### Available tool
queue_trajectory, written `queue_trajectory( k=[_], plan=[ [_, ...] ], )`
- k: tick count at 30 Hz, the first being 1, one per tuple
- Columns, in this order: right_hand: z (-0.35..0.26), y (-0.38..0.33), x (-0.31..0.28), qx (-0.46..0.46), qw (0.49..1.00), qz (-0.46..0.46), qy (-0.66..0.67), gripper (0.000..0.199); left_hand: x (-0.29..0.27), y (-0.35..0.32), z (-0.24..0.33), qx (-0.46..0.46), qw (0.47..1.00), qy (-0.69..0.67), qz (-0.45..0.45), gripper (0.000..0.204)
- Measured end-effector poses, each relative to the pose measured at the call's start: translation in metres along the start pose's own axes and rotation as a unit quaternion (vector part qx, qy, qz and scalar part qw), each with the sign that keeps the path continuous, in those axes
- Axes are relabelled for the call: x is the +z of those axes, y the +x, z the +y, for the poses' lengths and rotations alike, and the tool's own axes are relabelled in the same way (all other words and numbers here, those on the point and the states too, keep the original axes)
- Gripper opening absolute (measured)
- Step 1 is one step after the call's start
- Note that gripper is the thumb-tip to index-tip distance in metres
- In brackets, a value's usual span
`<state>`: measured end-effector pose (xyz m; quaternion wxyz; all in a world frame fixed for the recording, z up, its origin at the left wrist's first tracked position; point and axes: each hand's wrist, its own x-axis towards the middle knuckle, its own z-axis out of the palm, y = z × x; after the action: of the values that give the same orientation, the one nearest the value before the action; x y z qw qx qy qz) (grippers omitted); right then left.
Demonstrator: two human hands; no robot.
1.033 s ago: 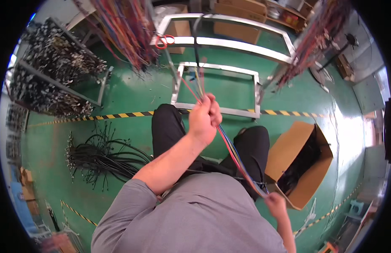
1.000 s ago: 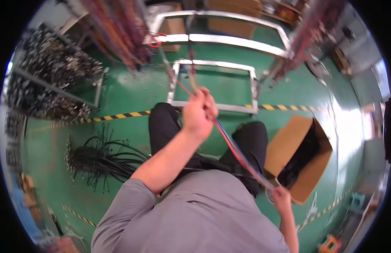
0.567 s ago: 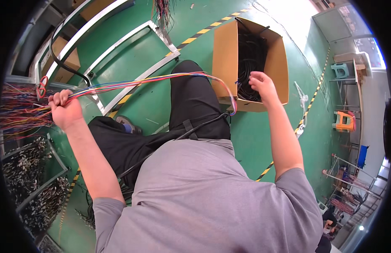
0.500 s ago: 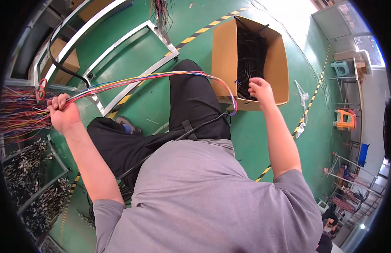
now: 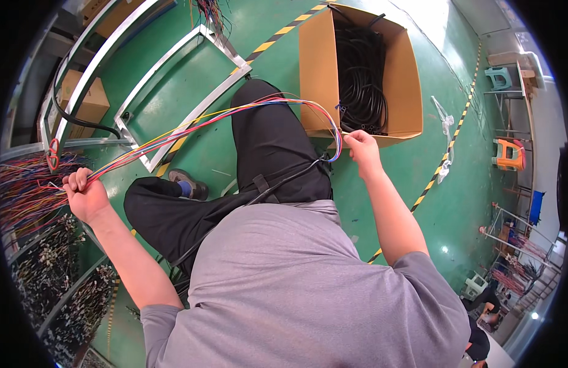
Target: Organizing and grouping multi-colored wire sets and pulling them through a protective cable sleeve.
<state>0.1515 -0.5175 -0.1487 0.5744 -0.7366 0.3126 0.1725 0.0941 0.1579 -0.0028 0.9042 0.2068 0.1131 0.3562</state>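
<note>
My left hand (image 5: 87, 195) is closed around a bundle of thin coloured wires (image 5: 192, 124), red, blue, yellow and white, at the left beside a heap of similar wires. The bundle arches over my raised knee and curls back at the right. There it meets the end of a black cable (image 5: 284, 180), which runs across my lap to the lower left. At the curl, my right hand (image 5: 363, 152) has thumb and fingers pinched together right beside the wires. What lies between those fingertips is too small to make out.
An open cardboard box (image 5: 403, 92) with coiled black cable (image 5: 360, 80) stands ahead on the green floor. White metal frames (image 5: 201, 129) lie at the left, near a heap of coloured wires (image 5: 26, 193). Stools, including an orange one (image 5: 509, 154), and racks line the right.
My right hand has come down and left from the box's edge to the wires' curl, its fingers now pinched. My left hand has shifted slightly down and left, still gripping the bundle.
</note>
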Motion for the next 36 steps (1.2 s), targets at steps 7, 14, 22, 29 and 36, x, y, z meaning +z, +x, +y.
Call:
queue_trajectory(
  k=[7, 14, 22, 29, 36],
  plan=[
    [-0.044, -0.01, 0.039, -0.316, 0.854, 0.041, -0.411, 0.028, 0.011, -0.006, -0.003, -0.002, 1.0, -0.007, -0.008, 0.032],
    [-0.068, 0.005, 0.102, -0.198, 0.788, -0.014, -0.582, 0.054, 0.022, -0.013, -0.004, 0.005, 1.0, -0.001, -0.021, 0.031],
    [-0.085, -0.006, 0.111, -0.215, 0.817, -0.053, -0.532, 0.022, 0.031, -0.023, -0.013, -0.011, 0.999, -0.038, -0.026, 0.029],
    [-0.142, -0.053, 0.052, -0.303, 0.632, -0.532, -0.475, 0.013, 0.034, -0.027, -0.018, -0.002, 0.997, -0.065, -0.043, 0.028],
    [-0.166, -0.073, 0.073, -0.173, 0.697, -0.498, -0.486, 0.044, 0.04, -0.031, -0.023, 0.022, 0.997, -0.071, -0.027, 0.028]
  ],
)
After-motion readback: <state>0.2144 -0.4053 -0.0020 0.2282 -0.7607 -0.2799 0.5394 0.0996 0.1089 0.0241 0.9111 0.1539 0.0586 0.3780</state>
